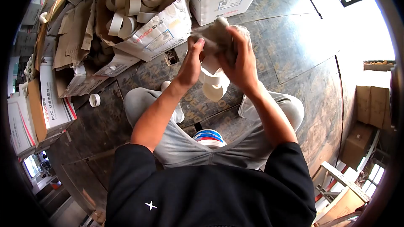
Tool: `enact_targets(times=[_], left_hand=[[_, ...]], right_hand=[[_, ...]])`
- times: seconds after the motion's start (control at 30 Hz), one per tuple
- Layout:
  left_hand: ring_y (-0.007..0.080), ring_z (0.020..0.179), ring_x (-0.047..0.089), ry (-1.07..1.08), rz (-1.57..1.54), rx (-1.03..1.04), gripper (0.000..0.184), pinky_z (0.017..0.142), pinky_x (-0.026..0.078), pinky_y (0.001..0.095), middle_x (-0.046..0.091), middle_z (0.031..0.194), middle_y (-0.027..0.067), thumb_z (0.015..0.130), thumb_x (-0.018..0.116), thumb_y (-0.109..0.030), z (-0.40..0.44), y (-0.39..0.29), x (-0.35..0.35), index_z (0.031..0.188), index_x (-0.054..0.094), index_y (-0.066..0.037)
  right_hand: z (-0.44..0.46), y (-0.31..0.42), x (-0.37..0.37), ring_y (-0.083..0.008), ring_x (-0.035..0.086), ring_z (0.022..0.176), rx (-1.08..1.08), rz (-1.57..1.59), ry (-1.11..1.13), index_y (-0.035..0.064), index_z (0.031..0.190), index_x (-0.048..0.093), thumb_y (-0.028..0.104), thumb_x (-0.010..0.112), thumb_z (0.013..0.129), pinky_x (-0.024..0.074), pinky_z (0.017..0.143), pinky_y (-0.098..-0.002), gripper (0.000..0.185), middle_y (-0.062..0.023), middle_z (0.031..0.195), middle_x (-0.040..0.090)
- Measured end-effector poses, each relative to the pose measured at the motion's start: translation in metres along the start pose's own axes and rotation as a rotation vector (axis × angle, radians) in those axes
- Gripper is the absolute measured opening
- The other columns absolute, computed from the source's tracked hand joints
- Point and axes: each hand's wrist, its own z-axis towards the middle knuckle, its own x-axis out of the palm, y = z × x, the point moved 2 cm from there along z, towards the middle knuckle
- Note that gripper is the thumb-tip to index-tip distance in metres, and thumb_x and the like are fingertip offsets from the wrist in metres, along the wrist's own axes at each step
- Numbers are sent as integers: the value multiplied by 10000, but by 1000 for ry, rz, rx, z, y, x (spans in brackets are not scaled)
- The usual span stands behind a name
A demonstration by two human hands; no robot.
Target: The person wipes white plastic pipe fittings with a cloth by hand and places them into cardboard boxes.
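Grey bundle (212,38) off the floor (290,50), handling seemingly midway

Crumpled and blurred, it sits pinched between left hand (192,65) and right hand (244,61), fingers bent around it. Just below are pale pipe fittings (214,91); whether they touch the hands I cannot tell. Many more fill a carton (163,33) ahead to the left, and a loose ring (98,100) lies nearby. The bundle is not yet set down; how many fittings are done or left does not show

Brown cartons (373,106) stand at right, a white LESSO box (57,96) at left.
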Motion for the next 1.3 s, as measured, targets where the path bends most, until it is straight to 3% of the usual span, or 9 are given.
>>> enact_targets(times=[0.07, 0.13, 0.27, 0.37, 0.5, 0.63, 0.87, 1.07, 1.3], left_hand=[[160, 1182, 419, 11, 95, 11, 414, 1065, 311, 316, 467, 1258, 123, 1065, 349, -375, -2, -3, 2, 1283, 382, -25], [150, 1134, 407, -52, 246, -38, 379, 1034, 312, 306, 461, 1179, 105, 1065, 342, -397, -3, 8, -4, 1190, 394, -42], [205, 1044, 620, -77, 293, -65, 304, 923, 451, 323, 588, 1188, 136, 1056, 341, -399, -1, 16, -2, 1162, 366, -115], [210, 1002, 638, -108, 196, -116, 320, 907, 455, 324, 594, 1136, 155, 1051, 342, -411, 3, 21, -2, 1173, 354, -116], [210, 964, 642, -32, 249, -119, 339, 852, 478, 334, 581, 1114, 145, 1062, 319, -430, -2, 25, 1, 1180, 357, -114], [125, 839, 550, -16, 83, -149, 293, 764, 465, 283, 530, 963, 84, 1063, 350, -388, -8, 10, 10, 1144, 339, -107], [206, 962, 598, 18, 38, -154, 315, 873, 457, 350, 587, 1059, 132, 1054, 336, -445, -7, 10, -1, 1118, 373, -139], [100, 916, 482, -26, 80, -61, 304, 836, 431, 281, 469, 1018, 34, 1057, 384, -392, -2, 9, 4, 1113, 383, -93], [131, 961, 559, -86, -73, -99, 297, 797, 494, 325, 513, 1095, 89, 1067, 331, -378, 4, -3, -8, 1152, 377, -98]], right_hand=[[6, -13, -2, -254, 678, 948, 666, 465, -2, 44, 1407, 459, 69, 661, 860, 541, 858, -355, 584, -178, 1095, 682], [3, -58, 4, -189, 677, 880, 731, 590, -97, -38, 1193, 636, 97, 585, 940, 549, 806, -314, 292, -104, 995, 709], [8, -59, -11, -165, 676, 797, 1230, 1343, -250, 13, 957, 653, 274, 500, 995, 567, 744, -321, 305, -77, 889, 690], [6, -65, -27, -154, 673, 795, 1196, 1216, 212, 25, 969, 673, 271, 524, 981, 560, 752, -325, 288, -81, 889, 695], [10, -54, -21, -175, 665, 811, 964, 461, 444, -45, 949, 658, 389, 709, 875, 526, 808, -295, 443, -108, 892, 712], [-3, -54, -1, -214, 655, 897, 469, 204, -35, -17, 1171, 538, 294, 844, 795, 520, 792, -310, 576, -153, 1141, 609], [-2, -66, 5, -62, 575, 825, 767, 717, -440, 31, 903, 601, 112, 788, 871, 478, 714, -210, 206, -17, 936, 617], [5, -45, 15, -311, 606, 1133, 365, 287, 1, -24, 1124, 699, 282, 741, 855, 465, 985, -383, 410, -189, 1193, 648], [-13, 0, 29, -383, 456, 1342, -301, -147, 288, 81, 1350, 555, 383, 864, 651, 382, 1132, -494, 822, -163, 1405, 515]])
